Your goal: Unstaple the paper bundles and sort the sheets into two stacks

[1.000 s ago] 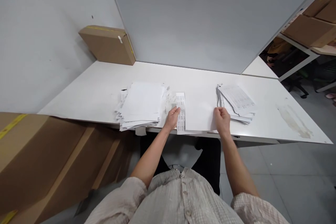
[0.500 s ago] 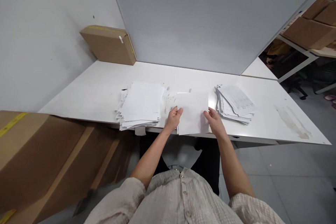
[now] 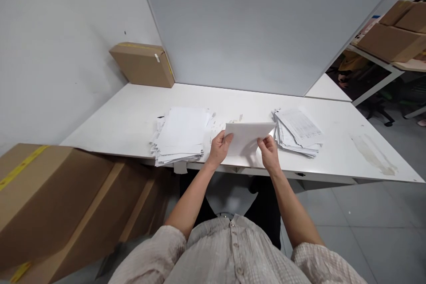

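Note:
Between my two hands is a white sheaf of paper (image 3: 244,140), tilted up at the front edge of the table; I cannot tell how many sheets it has. My left hand (image 3: 219,148) pinches its left side, thumb on the near face. My right hand (image 3: 269,153) grips the right side, with the thumb and fingers closed on it. To the left lies a thick, uneven paper stack (image 3: 184,133) with a blank sheet on top. A smaller pile of printed sheets (image 3: 299,128) lies to the right, fanned out of line.
A whiteboard (image 3: 259,31) stands along the back of the white table (image 3: 336,142). One cardboard box (image 3: 143,66) leans in the back left corner. Large cartons (image 3: 60,195) stand at the lower left. More boxes (image 3: 392,40) sit on a shelf at the far right.
The paper in my hands has been tilted from lying nearly flat to more upright. My right hand has shifted slightly inward and down. Both piles stay in place; the camera view has shifted a little.

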`<state>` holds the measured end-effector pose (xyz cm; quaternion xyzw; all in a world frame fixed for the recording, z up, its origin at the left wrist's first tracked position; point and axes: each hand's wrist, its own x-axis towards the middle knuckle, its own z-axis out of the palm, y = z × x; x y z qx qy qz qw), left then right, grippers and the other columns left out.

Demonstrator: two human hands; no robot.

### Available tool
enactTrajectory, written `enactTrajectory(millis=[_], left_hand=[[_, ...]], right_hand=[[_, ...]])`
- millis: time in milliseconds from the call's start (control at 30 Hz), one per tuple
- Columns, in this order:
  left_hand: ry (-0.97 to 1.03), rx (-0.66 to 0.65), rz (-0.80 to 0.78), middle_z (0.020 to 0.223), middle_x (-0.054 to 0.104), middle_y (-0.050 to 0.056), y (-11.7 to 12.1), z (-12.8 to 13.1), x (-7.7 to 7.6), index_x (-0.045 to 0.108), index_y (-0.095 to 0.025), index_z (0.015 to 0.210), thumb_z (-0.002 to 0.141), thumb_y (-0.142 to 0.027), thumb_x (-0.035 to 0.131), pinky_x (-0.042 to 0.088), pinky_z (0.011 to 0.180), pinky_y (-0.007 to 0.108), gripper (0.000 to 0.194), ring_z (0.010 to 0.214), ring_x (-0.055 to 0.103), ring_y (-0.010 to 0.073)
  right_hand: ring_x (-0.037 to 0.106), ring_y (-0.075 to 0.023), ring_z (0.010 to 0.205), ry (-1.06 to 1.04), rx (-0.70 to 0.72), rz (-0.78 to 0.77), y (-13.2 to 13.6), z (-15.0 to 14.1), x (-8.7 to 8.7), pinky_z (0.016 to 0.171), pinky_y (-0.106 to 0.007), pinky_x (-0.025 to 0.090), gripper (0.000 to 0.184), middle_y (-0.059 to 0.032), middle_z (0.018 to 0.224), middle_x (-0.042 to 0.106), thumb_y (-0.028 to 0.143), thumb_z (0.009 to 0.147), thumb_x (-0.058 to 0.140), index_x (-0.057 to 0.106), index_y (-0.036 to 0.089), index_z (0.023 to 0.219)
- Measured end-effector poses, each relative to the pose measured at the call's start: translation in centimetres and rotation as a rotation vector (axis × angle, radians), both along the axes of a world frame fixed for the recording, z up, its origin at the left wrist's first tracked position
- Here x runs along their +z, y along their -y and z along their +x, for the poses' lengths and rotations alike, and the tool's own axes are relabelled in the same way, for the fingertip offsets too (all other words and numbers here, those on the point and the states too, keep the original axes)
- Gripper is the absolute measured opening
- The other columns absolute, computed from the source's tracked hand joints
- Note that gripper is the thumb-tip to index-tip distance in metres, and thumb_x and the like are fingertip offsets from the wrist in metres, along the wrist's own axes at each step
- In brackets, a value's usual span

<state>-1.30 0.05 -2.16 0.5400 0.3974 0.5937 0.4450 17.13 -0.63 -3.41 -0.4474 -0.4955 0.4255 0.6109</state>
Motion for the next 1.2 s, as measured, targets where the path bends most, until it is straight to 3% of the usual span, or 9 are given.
enactTrajectory(millis=[133, 300, 533, 600, 700, 800, 900, 967, 1200], left_hand=[[0.024, 0.047, -0.021, 0.071, 0.059, 0.001, -0.2, 0.1, 0.1, 0.063, -0.017, 0.079, 0.08, -0.048, 0.058, 0.042, 0.077, 0.025, 0.031, 0.081, 0.055, 0.0162], [-0.013, 0.041, -0.006, 0.067, 0.054, 0.0, -0.4, 0.1, -0.1, 0.06, -0.018, 0.078, 0.083, -0.05, 0.053, 0.041, 0.073, 0.024, 0.033, 0.074, 0.051, 0.0142], [-0.039, 0.069, -0.038, 0.06, 0.045, -0.003, 0.3, 0.1, 0.7, 0.052, -0.018, 0.068, 0.083, -0.052, 0.051, 0.039, 0.061, 0.022, 0.037, 0.061, 0.043, 0.0102], [-0.015, 0.008, -0.125, 0.058, 0.045, -0.003, 0.8, 0.1, 0.6, 0.052, -0.018, 0.067, 0.082, -0.053, 0.053, 0.039, 0.058, 0.022, 0.038, 0.057, 0.042, 0.0095], [-0.008, -0.205, -0.327, 0.058, 0.05, -0.002, 1.4, -0.2, -0.5, 0.055, -0.017, 0.07, 0.079, -0.054, 0.055, 0.04, 0.054, 0.024, 0.038, 0.053, 0.047, 0.0103], [-0.069, -0.164, -0.445, 0.069, 0.06, 0.001, 1.2, -0.8, -2.3, 0.06, -0.017, 0.085, 0.078, -0.049, 0.057, 0.046, 0.058, 0.027, 0.033, 0.056, 0.056, 0.0132], [-0.18, 0.044, -0.332, 0.085, 0.067, 0.006, 0.1, -1.1, -3.9, 0.062, -0.019, 0.101, 0.08, -0.036, 0.057, 0.049, 0.073, 0.032, 0.027, 0.072, 0.064, 0.0172], [-0.238, 0.102, -0.224, 0.09, 0.068, 0.007, -0.9, -1.1, -4.6, 0.062, -0.02, 0.105, 0.081, -0.03, 0.055, 0.048, 0.081, 0.034, 0.026, 0.082, 0.064, 0.0193], [-0.469, 0.075, 0.087, 0.108, 0.065, 0.007, -3.5, -0.3, -5.8, 0.059, -0.021, 0.116, 0.084, -0.015, 0.042, 0.042, 0.095, 0.037, 0.037, 0.102, 0.058, 0.0197]], right_hand=[[0.056, -0.0153, 0.077, 0.093, -0.03, -0.024, 0.3, 0.0, 0.8, 0.076, -0.03, 0.045, 0.024, -0.0005, 0.08, 0.06, 0.045, 0.081, 0.056, 0.053, 0.023, 0.087], [0.058, -0.0175, 0.084, 0.146, -0.038, -0.047, 0.3, 0.1, 0.8, 0.08, -0.032, 0.046, 0.029, -0.0037, 0.087, 0.062, 0.05, 0.08, 0.054, 0.051, 0.022, 0.089], [0.058, -0.0156, 0.073, 0.1, -0.021, -0.08, 1.0, 1.1, 1.2, 0.071, -0.029, 0.046, 0.026, -0.0012, 0.079, 0.064, 0.045, 0.076, 0.061, 0.055, 0.022, 0.086], [0.059, -0.0158, 0.071, 0.078, 0.022, -0.147, 1.9, 1.7, 1.4, 0.068, -0.028, 0.047, 0.027, -0.0014, 0.081, 0.066, 0.043, 0.074, 0.064, 0.057, 0.022, 0.088], [0.061, -0.017, 0.067, 0.069, 0.078, -0.367, 3.5, 3.0, 1.1, 0.062, -0.028, 0.048, 0.029, -0.0009, 0.078, 0.068, 0.042, 0.07, 0.068, 0.06, 0.021, 0.089], [0.062, -0.0178, 0.063, 0.061, 0.133, -0.584, 5.1, 4.4, 0.2, 0.058, -0.028, 0.048, 0.03, -0.0008, 0.074, 0.069, 0.04, 0.066, 0.071, 0.061, 0.019, 0.085], [0.062, -0.0172, 0.059, 0.061, 0.177, -0.685, 6.0, 5.4, -0.5, 0.054, -0.027, 0.047, 0.027, -0.0011, 0.072, 0.069, 0.039, 0.066, 0.071, 0.062, 0.018, 0.081], [0.061, -0.0169, 0.057, 0.076, 0.174, -0.715, 6.1, 5.5, -0.6, 0.052, -0.026, 0.046, 0.026, -0.0008, 0.07, 0.069, 0.039, 0.065, 0.07, 0.061, 0.019, 0.078], [0.057, -0.0159, 0.049, 0.127, 0.084, -0.75, 4.1, 5.0, -0.7, 0.047, -0.026, 0.043, 0.027, 0.0005, 0.059, 0.064, 0.039, 0.06, 0.072, 0.057, 0.019, 0.069]])
